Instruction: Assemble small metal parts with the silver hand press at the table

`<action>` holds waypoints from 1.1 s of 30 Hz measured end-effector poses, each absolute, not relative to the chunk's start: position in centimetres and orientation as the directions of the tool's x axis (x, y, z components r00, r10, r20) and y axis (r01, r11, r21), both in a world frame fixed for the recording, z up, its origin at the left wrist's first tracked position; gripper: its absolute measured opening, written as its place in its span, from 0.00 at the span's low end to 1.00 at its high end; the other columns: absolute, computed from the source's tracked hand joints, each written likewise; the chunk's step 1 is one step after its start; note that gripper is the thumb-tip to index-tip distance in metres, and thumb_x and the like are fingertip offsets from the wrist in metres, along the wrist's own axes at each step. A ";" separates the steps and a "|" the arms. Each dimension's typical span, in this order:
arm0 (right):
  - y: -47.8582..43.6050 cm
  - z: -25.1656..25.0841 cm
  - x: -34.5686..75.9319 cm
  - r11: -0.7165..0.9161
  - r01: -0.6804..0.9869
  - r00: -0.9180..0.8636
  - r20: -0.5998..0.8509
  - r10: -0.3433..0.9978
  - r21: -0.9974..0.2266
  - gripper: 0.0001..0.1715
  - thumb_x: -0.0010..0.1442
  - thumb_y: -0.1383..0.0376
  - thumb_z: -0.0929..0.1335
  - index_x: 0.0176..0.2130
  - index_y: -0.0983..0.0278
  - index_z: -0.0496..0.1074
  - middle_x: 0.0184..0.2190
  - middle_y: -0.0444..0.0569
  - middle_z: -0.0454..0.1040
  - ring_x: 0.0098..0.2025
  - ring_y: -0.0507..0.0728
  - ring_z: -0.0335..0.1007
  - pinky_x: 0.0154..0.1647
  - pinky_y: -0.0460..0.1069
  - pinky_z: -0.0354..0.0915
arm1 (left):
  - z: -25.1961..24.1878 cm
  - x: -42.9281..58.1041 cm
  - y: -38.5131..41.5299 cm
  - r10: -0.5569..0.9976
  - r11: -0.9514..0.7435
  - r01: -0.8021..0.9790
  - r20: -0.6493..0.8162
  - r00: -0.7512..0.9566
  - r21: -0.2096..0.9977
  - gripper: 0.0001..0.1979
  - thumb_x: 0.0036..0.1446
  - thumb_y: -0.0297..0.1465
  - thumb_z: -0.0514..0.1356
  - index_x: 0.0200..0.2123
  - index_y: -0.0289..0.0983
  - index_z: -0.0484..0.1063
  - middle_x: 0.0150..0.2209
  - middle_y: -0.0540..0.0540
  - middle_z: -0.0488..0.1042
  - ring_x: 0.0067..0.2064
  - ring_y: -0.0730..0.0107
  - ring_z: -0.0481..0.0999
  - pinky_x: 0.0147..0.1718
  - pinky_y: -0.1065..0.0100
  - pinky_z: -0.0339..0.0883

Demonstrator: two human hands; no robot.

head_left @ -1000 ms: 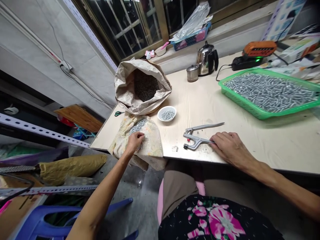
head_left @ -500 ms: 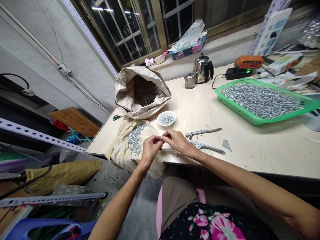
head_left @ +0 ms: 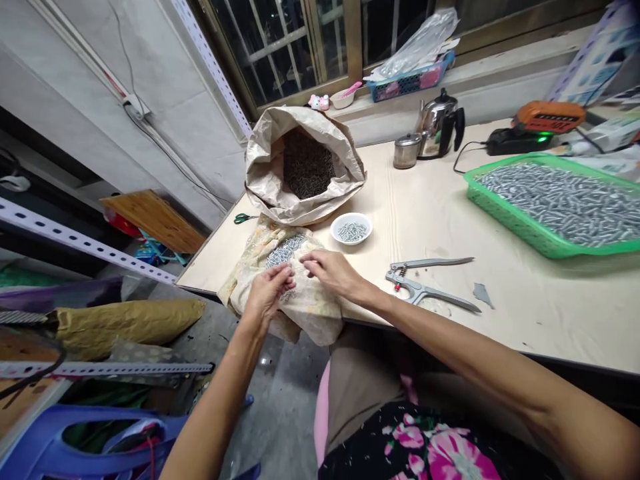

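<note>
my left hand (head_left: 273, 288) and right hand (head_left: 334, 272), previously touching, now separate above one cloth (head_left: 317, 315); whether either grips anything, i cannot tell. beyond: one bowl (head_left: 351, 241), one basket (head_left: 520, 230).

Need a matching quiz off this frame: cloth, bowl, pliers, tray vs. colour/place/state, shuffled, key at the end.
Things:
1. Cloth
2. Bowl
3. Pliers
4. Tray

Descriptions:
A. Lying on the table, handles spread
B. Green, heaped with silvery pieces
C. Hanging over the table's edge, below the left hand and right hand
D. White and round, just in front of the sack

Pairs: 1-C, 2-D, 3-A, 4-B
</note>
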State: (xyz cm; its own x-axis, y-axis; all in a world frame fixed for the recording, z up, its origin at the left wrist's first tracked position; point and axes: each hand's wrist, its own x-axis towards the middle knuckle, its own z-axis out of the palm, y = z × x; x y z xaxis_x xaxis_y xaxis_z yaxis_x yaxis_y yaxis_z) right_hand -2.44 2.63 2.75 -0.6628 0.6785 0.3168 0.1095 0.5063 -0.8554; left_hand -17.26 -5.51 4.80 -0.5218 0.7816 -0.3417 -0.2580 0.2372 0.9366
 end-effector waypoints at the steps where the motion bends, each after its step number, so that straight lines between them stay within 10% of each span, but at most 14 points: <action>1: 2.7 3.4 -2.6 0.615 0.138 -0.676 0.380 0.631 -0.777 0.10 0.66 0.68 0.64 0.44 0.65 0.74 0.47 0.53 0.75 0.46 0.56 0.73 0.48 0.51 0.67 | 4.9 -17.8 -5.7 0.763 0.200 -0.230 -0.299 -0.573 0.952 0.14 0.43 0.24 0.71 0.35 0.32 0.73 0.24 0.52 0.74 0.23 0.81 0.71 0.27 0.76 0.72; 6: 2.6 5.1 2.0 0.841 0.356 -0.747 0.416 0.518 -0.408 0.14 0.69 0.67 0.61 0.45 0.67 0.75 0.43 0.56 0.73 0.46 0.58 0.69 0.47 0.53 0.66 | 4.0 -17.6 -6.8 0.774 0.202 -0.087 -0.213 -0.596 0.976 0.24 0.36 0.33 0.74 0.38 0.30 0.74 0.27 0.50 0.77 0.24 0.79 0.72 0.27 0.75 0.71; 14: 2.2 0.0 17.9 0.595 0.751 -0.590 0.113 0.799 -0.288 0.12 0.68 0.63 0.62 0.44 0.64 0.72 0.42 0.53 0.69 0.39 0.56 0.68 0.37 0.50 0.64 | 2.9 -9.2 -4.8 0.918 0.264 -0.002 -0.252 -0.305 0.964 0.21 0.38 0.37 0.72 0.35 0.30 0.76 0.28 0.48 0.77 0.24 0.76 0.73 0.27 0.71 0.70; 33: 1.0 -2.2 20.5 0.715 0.697 -0.634 0.421 0.649 -0.051 0.12 0.66 0.74 0.61 0.33 0.65 0.68 0.32 0.49 0.69 0.32 0.54 0.60 0.33 0.51 0.51 | 0.1 -1.9 -1.5 0.928 0.372 0.171 -0.368 -0.054 0.913 0.14 0.43 0.36 0.68 0.27 0.31 0.74 0.17 0.52 0.69 0.17 0.78 0.64 0.18 0.74 0.60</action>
State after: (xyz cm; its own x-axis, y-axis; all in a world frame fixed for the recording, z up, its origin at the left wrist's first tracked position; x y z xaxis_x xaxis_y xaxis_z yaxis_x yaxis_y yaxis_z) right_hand 20.47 1.02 -2.20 -0.6342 0.6487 0.4208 0.6972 0.7150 -0.0514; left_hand -1.87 -1.51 0.08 -0.0537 0.9283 -0.3679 0.1711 0.3716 0.9125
